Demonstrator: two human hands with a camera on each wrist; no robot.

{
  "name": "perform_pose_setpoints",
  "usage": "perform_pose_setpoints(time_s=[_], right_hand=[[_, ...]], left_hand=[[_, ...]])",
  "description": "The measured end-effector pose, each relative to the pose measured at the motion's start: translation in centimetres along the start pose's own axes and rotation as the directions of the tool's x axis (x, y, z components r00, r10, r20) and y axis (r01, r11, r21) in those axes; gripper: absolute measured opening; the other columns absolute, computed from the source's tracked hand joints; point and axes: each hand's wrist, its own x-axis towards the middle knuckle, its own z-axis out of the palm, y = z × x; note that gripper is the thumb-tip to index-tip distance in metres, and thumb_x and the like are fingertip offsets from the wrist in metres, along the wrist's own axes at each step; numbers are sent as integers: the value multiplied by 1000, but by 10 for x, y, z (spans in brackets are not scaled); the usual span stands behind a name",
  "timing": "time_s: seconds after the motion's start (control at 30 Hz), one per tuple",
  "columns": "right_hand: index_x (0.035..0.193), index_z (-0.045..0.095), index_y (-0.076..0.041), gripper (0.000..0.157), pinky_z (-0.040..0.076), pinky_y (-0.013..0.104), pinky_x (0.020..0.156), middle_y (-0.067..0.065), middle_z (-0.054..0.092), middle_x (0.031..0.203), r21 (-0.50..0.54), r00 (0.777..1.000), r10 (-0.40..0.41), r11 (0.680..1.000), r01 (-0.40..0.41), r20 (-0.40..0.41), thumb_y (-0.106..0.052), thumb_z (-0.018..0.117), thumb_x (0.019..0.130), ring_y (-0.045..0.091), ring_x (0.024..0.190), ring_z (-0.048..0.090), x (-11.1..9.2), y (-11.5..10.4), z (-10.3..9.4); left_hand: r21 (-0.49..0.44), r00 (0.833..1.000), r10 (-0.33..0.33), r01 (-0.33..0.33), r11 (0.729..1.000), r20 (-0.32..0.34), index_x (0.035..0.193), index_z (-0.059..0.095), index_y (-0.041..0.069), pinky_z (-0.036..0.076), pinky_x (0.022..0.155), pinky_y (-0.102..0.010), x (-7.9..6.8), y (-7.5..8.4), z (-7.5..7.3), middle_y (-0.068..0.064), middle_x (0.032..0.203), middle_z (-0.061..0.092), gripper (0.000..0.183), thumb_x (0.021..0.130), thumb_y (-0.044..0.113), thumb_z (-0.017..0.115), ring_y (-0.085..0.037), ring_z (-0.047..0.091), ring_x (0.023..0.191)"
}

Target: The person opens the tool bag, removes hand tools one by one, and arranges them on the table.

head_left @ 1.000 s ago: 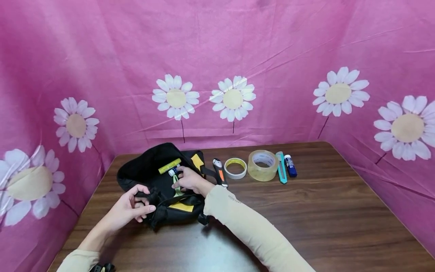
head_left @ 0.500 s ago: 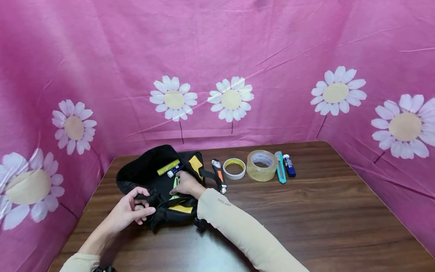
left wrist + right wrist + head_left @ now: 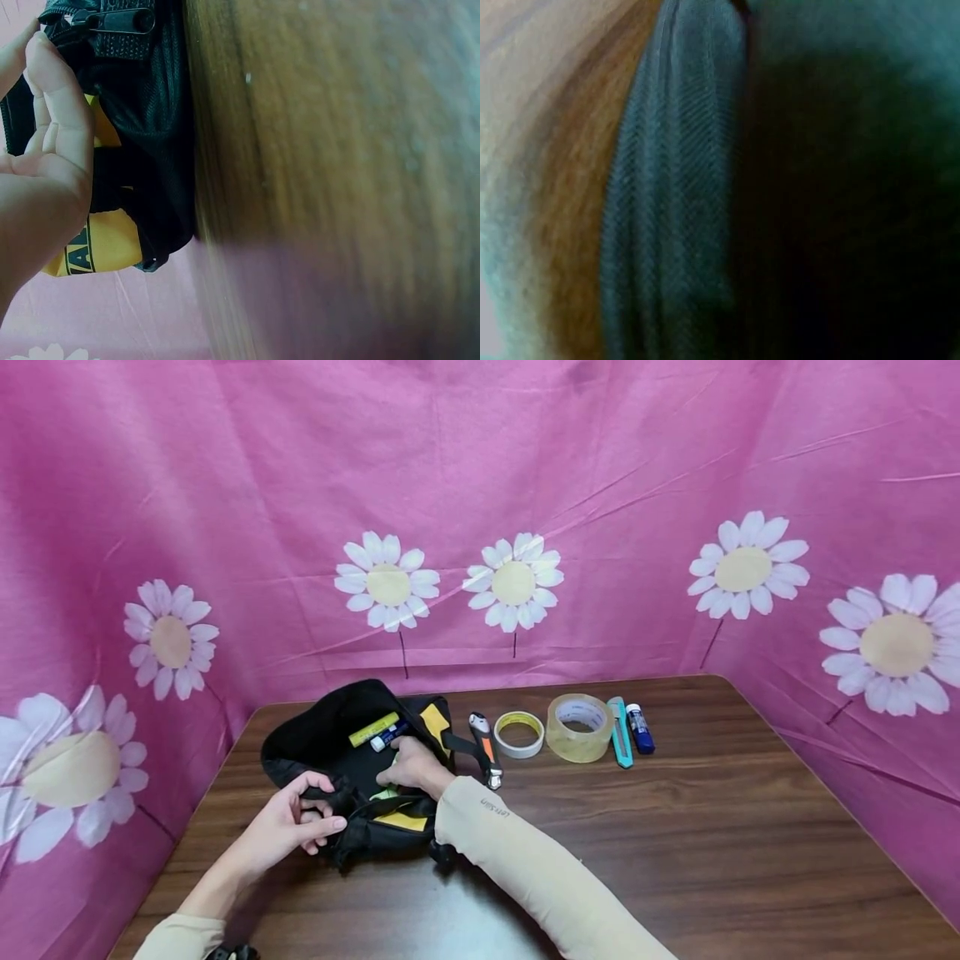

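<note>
A black bag [image 3: 315, 735] with yellow patches lies gaping on the table. My left hand [image 3: 288, 822] pinches its near left rim between thumb and curled fingers; in the left wrist view the fingertips meet the fabric beside a zipper pull [image 3: 124, 21]. My right hand [image 3: 414, 767] reaches inside, thumb and fingers bent around a slim light green item [image 3: 386, 793] that they mostly cover. Beyond those fingers, a yellow tube [image 3: 373, 729] and a blue glue stick with a white end [image 3: 386, 737] lie in the bag. The right wrist view shows mostly blurred dark fabric [image 3: 675, 165].
Right of the bag, a black and orange utility knife [image 3: 486, 750], a narrow tape roll [image 3: 519, 750], a wide clear tape roll [image 3: 577, 743], a teal utility knife [image 3: 621, 732] and a blue glue stick [image 3: 641, 729] line the brown table [image 3: 720, 827]. A pink flowered curtain [image 3: 630, 635] stands behind.
My right hand has gone deeper into the bag and closed over the light green item, covering more of it. The left hand keeps its hold on the rim.
</note>
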Motion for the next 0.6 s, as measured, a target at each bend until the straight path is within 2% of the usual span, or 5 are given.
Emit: perform_pose_setpoints(time_s=[0.17, 0.27, 0.43, 0.5, 0.6], right_hand=[[141, 55, -5, 66, 52, 35, 94, 8, 66, 120, 86, 1000, 6, 996, -8, 25, -12, 84, 83, 20, 109, 62, 0, 1, -1], [138, 57, -5, 65, 52, 32, 93, 12, 64, 123, 140, 1000, -8, 990, 5, 23, -5, 85, 79, 20, 110, 60, 0, 1, 0], [134, 60, -8, 64, 46, 26, 82, 13, 60, 113, 156, 999, -35, 987, 32, 15, 1, 87, 76, 18, 92, 53, 2, -5, 1], [135, 59, -10, 65, 47, 27, 85, 13, 59, 119, 138, 1000, -27, 990, 25, 13, 1, 87, 77, 20, 97, 55, 2, -8, 1], [139, 57, -14, 70, 48, 27, 94, 11, 57, 135, 94, 1000, -16, 995, 15, 11, -2, 88, 77, 19, 117, 55, 0, -12, 0]], left_hand=[[-6, 1000, -4, 4, 1000, 0, 118, 43, 7, 57, 49, -39, 1, 0, 0, -5, 82, 64, 43, 90, 1, 75, -14, 62, 61], [3, 1000, -5, 5, 1000, 1, 119, 43, 7, 57, 49, -39, 2, 0, -1, -6, 82, 64, 43, 90, 1, 75, -15, 62, 61], [4, 1000, -13, 13, 1000, -7, 119, 43, 8, 57, 49, -39, 3, 1, -2, -6, 82, 64, 43, 90, 1, 75, -15, 62, 60], [-3, 1000, -15, 15, 1000, -6, 119, 43, 8, 57, 50, -39, 3, 2, -2, -5, 82, 63, 43, 90, 1, 75, -15, 62, 60], [-6, 1000, -14, 14, 1000, 5, 119, 43, 8, 57, 50, -38, 1, 1, -1, -5, 82, 63, 43, 90, 1, 74, -14, 62, 60]])
